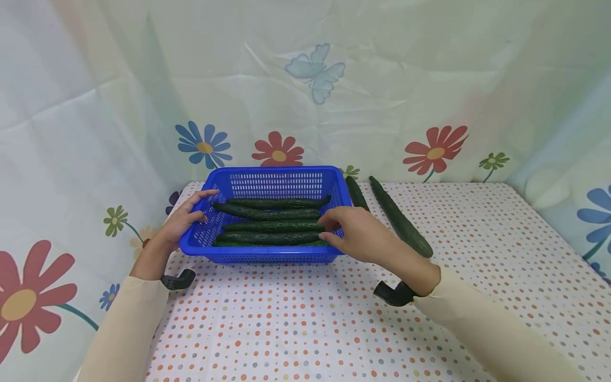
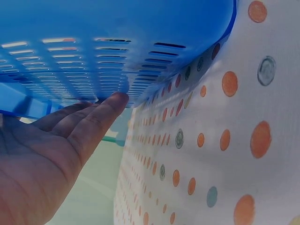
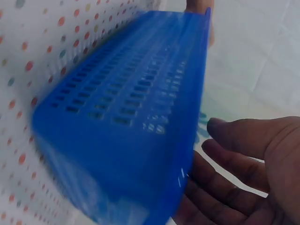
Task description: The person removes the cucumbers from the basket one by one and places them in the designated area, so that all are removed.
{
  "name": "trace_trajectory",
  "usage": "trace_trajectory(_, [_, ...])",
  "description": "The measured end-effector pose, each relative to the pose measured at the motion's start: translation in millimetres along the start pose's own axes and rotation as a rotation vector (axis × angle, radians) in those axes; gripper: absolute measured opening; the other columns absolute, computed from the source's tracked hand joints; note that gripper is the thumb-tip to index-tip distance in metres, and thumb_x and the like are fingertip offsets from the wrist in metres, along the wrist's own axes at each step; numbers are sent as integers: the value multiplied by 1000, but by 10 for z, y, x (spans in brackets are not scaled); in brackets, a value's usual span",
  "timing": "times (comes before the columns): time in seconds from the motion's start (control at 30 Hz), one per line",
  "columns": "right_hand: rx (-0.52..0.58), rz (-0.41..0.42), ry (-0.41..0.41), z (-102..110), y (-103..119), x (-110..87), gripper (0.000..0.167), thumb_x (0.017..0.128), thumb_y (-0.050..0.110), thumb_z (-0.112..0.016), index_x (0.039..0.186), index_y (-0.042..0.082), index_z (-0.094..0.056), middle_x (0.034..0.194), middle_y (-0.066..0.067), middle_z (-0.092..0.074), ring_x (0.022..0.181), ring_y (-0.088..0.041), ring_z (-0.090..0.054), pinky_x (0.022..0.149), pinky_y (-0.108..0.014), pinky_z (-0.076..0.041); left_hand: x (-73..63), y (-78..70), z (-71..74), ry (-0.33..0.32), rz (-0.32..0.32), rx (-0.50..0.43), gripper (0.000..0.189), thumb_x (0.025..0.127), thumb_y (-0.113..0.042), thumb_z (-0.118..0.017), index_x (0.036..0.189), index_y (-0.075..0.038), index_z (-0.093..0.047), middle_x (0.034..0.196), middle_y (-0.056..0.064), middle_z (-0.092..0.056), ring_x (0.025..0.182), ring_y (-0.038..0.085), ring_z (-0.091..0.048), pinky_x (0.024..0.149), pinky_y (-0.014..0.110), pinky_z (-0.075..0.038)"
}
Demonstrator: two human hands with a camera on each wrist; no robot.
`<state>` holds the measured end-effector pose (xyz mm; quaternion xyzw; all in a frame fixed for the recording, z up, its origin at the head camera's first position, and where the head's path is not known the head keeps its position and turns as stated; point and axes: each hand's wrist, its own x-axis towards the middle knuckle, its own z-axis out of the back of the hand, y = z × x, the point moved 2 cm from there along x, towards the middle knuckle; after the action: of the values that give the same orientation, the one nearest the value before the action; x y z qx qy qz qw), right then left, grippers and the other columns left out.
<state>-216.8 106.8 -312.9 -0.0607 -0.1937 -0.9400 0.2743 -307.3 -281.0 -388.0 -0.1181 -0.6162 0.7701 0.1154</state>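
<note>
A blue plastic basket [image 1: 272,258] with slotted walls stands on the table, several long dark-green cucumbers [image 1: 267,214] lying side by side inside it. At its left end my left hand [image 1: 183,218] holds the rim, the thumb over the edge; in the left wrist view the fingers [image 2: 96,123] lie along the slotted outer wall. My right hand [image 1: 358,233] is over the basket's right end, fingertips close to the cucumbers' ends. In the right wrist view a gap shows between its thumb [image 3: 243,136] and lower fingers, which reach behind the rim.
Right of the basket, one cucumber [image 1: 401,218] lies slantwise on the dotted tablecloth [image 1: 286,318]. Another cucumber [image 1: 356,192] lies between it and the basket, partly hidden by my right hand. A flowered curtain [image 1: 372,106] hangs behind the table and along both sides.
</note>
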Motion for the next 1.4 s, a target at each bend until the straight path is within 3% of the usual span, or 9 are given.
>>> trace_trajectory(0.23, [74, -43, 156, -224, 54, 232, 28, 90, 19, -70, 115, 8, -69, 88, 2, -70, 78, -10, -63, 71, -29, -54, 20, -10, -11, 8, -1, -2, 65, 93, 0, -39, 152, -26, -31, 165, 16, -7, 139, 57, -28, 95, 68, -42])
trace_trajectory(0.53, [105, -130, 359, -431, -35, 528, 34, 87, 21, -74, 118, 10, -68, 92, -2, -72, 85, -14, -67, 85, -36, -56, 16, 6, -1, 4, 1, -7, 65, 93, 1, -39, 152, -27, -32, 165, 15, -6, 140, 57, -27, 94, 68, -42])
trace_trajectory(0.73, [109, -178, 411, -508, -68, 612, 31, 86, 19, -75, 116, 13, -70, 95, -3, -71, 87, -15, -66, 83, -35, -56, 9, 10, 10, -1, 4, -3, 65, 93, 1, -38, 151, -27, -32, 165, 15, -7, 139, 57, -29, 94, 68, -43])
trace_trajectory(1.03, [153, -186, 462, -559, -112, 654, 23, 88, 8, -69, 110, 13, -71, 94, -2, -71, 83, -14, -64, 75, -30, -54, 4, 19, 11, 8, -3, -12, 65, 93, 2, -38, 151, -27, -33, 164, 16, -8, 138, 56, -31, 94, 66, -46])
trace_trajectory(1.23, [104, -166, 497, -610, -148, 691, 26, 86, -1, -66, 109, 10, -72, 94, -5, -71, 85, -16, -65, 78, -31, -56, 14, 31, 10, 19, -6, -13, 66, 92, 2, -37, 151, -27, -32, 163, 17, -11, 136, 56, -33, 92, 64, -49])
trace_trajectory(1.4, [43, -155, 511, -645, -162, 716, 24, 85, -4, -65, 101, 11, -75, 98, -4, -73, 83, -14, -62, 73, -29, -55, 24, 30, 11, 19, -14, -3, 65, 93, 1, -37, 151, -27, -32, 164, 16, -10, 137, 56, -32, 92, 65, -47])
